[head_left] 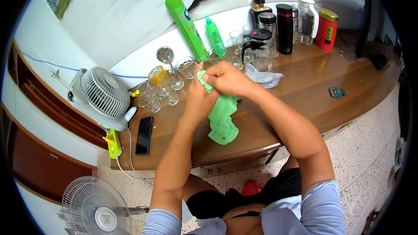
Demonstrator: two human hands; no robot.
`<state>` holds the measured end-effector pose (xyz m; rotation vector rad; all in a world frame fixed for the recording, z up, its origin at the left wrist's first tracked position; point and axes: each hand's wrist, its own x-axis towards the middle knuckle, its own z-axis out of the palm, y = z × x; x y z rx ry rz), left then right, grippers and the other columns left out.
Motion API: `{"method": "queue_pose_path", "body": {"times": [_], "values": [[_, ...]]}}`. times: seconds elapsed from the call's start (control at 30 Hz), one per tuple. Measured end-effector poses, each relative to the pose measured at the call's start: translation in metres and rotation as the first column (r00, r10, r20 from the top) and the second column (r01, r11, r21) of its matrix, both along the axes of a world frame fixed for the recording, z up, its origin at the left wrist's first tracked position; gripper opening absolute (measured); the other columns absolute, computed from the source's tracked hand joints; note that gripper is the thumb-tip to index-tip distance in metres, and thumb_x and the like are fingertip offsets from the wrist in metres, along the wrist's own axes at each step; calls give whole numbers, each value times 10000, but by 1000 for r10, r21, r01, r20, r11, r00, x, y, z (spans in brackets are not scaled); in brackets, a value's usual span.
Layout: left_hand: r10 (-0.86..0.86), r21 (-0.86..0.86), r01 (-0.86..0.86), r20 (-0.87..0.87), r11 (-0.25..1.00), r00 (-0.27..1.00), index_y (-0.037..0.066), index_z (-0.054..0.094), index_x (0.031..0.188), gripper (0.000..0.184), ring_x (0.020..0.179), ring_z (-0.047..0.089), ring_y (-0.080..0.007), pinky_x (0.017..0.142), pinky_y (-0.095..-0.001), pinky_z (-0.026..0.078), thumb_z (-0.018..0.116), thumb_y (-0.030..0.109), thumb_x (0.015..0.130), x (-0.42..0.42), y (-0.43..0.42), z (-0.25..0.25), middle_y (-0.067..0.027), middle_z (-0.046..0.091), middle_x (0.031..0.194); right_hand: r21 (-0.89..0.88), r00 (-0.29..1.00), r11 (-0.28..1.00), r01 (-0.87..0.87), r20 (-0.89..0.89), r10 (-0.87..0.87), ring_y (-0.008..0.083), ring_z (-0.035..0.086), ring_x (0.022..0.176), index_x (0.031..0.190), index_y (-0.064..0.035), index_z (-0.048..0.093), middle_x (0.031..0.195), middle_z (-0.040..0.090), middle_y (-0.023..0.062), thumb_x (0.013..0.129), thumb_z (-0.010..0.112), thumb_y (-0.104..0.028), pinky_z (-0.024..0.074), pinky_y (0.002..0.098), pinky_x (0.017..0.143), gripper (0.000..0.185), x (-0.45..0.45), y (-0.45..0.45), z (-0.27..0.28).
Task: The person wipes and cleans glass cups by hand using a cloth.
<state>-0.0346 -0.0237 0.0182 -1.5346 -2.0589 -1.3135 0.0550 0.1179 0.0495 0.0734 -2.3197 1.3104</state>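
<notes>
A green cloth (223, 124) hangs below my two hands over the wooden table, and part of it bunches up between them. My left hand (201, 91) is closed around the bunched cloth, its thumb side upward. Pressed against it from the right, my right hand (228, 78) pinches the same cloth with curled fingers. Whether something else is inside the cloth is hidden by my fingers. Just beyond my hands stand several clear glasses (186, 67), and a crumpled grey cloth (265, 78) lies to the right of them.
A desk fan (104, 91), a phone (144, 135) and a green power strip (114, 143) are at left. A green spray can (187, 28), green bottle (214, 37), glass pot (261, 45), black thermos (284, 30) and red tin (326, 30) line the back. A bottle opener (336, 92) lies right.
</notes>
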Motion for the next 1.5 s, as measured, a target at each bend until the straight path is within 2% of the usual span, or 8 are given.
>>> {"method": "queue_pose_path", "body": {"times": [0.13, 0.23, 0.53, 0.73, 1.0, 1.2, 1.27, 1.5], "values": [[-222, 48, 219, 355, 974, 908, -52, 395, 1551, 694, 1195, 692, -325, 983, -425, 554, 704, 257, 1012, -15, 3, -2, -208, 659, 1372, 20, 993, 995, -100, 59, 99, 260, 636, 752, 865, 18, 719, 796, 700, 146, 1062, 593, -371, 519, 399, 760, 454, 3, 3, 8], [-365, 239, 306, 802, 922, 474, -45, 423, 1545, 648, 1250, 661, -267, 1022, -391, 541, 610, 369, 1084, -12, 0, 7, -167, 636, 1419, -134, 974, 966, -223, 10, 226, 177, 643, 826, 912, 11, 736, 885, 732, 95, 1096, 553, -378, 516, 348, 807, 467, 8, 7, 15], [-566, 553, 316, 822, 771, -60, 31, 602, 1310, 636, 1007, 707, -210, 865, -362, 610, 367, 591, 1121, -10, -5, 24, -91, 686, 1159, -353, 877, 810, -467, -73, 474, 115, 660, 916, 1092, 11, 744, 900, 758, 60, 1075, 585, -189, 510, 281, 861, 256, 1, 20, 7], [-434, 277, 423, 835, 863, 338, 64, 467, 1512, 650, 963, 595, -77, 790, -247, 543, 576, 535, 1077, -5, -5, 18, 7, 611, 1138, -294, 976, 930, -219, -48, 215, 130, 662, 738, 923, 6, 773, 780, 736, 44, 1015, 629, -139, 540, 324, 739, 224, -3, 25, 6], [-18, -294, 122, 333, 948, 943, -8, 484, 1373, 598, 1070, 686, -243, 905, -389, 558, 780, 325, 974, 13, -2, 19, -155, 693, 1179, -128, 956, 947, 294, 60, -288, 163, 663, 711, 910, 12, 782, 775, 740, 87, 962, 699, -157, 539, 370, 683, 196, -3, 24, 8], [-7, -218, 24, 79, 976, 997, 0, 409, 1410, 651, 1087, 695, -503, 882, -502, 562, 772, 300, 960, 5, -1, 2, -301, 708, 1168, 0, 981, 981, 193, -13, -193, 238, 657, 698, 874, 7, 766, 747, 715, 159, 932, 707, -229, 532, 409, 686, 250, -2, 7, 0], [-49, -123, 60, 89, 991, 995, -11, 431, 1403, 636, 1088, 700, -496, 876, -506, 562, 769, 295, 959, 0, -1, 0, -299, 709, 1166, 55, 992, 991, 120, 36, -122, 375, 711, 779, 866, -10, 780, 831, 735, 225, 926, 693, -300, 558, 462, 757, 309, 2, 5, 4], [-311, 119, 298, 569, 947, 761, 23, 587, 1351, 431, 1068, 674, -209, 948, -356, 540, 587, 375, 1103, -12, 3, -2, -92, 689, 1202, -14, 995, 997, -73, 71, 73, 121, 515, 668, 797, -4, 705, 667, 585, 18, 1102, 548, -468, 468, 329, 643, 576, 10, 6, 16]]}}
